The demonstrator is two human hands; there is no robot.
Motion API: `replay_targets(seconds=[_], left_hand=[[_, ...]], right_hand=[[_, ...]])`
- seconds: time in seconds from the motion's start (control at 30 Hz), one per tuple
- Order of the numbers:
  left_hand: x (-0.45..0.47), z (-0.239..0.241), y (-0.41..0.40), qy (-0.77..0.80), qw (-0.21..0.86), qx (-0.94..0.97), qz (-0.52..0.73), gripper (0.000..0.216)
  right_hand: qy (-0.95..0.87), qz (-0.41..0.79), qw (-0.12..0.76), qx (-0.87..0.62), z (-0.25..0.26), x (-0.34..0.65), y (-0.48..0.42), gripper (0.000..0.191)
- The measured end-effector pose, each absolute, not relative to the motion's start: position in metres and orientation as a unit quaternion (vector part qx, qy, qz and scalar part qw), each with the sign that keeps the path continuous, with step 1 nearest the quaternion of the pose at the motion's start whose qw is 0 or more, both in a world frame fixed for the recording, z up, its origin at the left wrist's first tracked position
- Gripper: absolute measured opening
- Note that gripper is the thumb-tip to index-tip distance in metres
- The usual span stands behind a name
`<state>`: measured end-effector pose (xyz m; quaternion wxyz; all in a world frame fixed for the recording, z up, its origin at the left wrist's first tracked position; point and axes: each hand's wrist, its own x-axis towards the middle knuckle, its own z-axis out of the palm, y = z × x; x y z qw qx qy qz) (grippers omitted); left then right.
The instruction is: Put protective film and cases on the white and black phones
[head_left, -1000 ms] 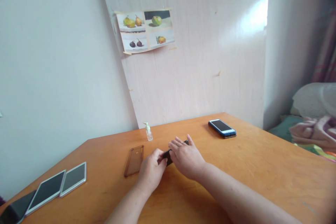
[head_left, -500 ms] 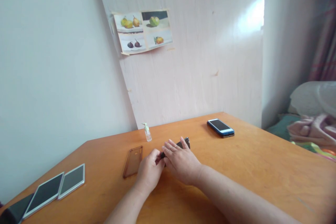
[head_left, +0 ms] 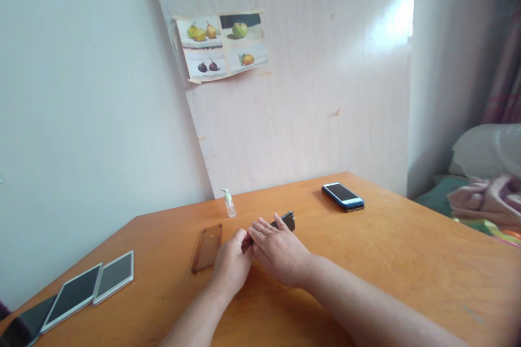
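"Dark phone, where is it lying?"
"On the wooden table, under the right hand, which is pressing flat, fingers extended together. The left hand is curling at its near end, grip unclear. A brown phone case is lying just beside."

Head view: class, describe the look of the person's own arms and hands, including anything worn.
The left hand and right hand are bare: no gloves, no rings or watch visible. The left forearm and right forearm are uncovered to the picture's edge; no sleeve shows.
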<state>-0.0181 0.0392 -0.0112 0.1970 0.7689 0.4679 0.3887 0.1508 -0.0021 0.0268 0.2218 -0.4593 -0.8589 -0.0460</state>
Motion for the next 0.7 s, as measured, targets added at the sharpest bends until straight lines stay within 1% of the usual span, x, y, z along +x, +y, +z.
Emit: replay_targets(seconds=[0.2, 0.27, 0.4, 0.47, 0.6, 0.7], left_hand=[[-0.015, -0.012, 0.039, 0.474, 0.222, 0.755, 0.396, 0.01], [-0.015, -0.012, 0.04, 0.475, 0.22, 0.755, 0.395, 0.01], [-0.017, -0.012, 0.04, 0.483, 0.194, 0.763, 0.383, 0.009], [-0.017, -0.011, 0.039, 0.485, 0.189, 0.764, 0.382, 0.009], [-0.016, -0.011, 0.038, 0.491, 0.191, 0.762, 0.377, 0.008], [-0.015, -0.011, 0.038, 0.487, 0.179, 0.77, 0.37, 0.007]], right_hand=[[-0.768, -0.053, 0.219, -0.6, 0.031, 0.176, 0.016, 0.04], [-0.778, -0.053, 0.212, -0.589, 0.031, 0.175, 0.016, 0.04], [-0.845, -0.062, 0.213, -0.488, 0.027, 0.158, 0.005, 0.04], [-0.854, -0.061, 0.217, -0.47, 0.026, 0.155, 0.003, 0.039], [-0.813, -0.049, 0.215, -0.539, 0.032, 0.171, 0.013, 0.034], [-0.778, -0.029, 0.197, -0.596, 0.041, 0.186, 0.02, 0.031]])
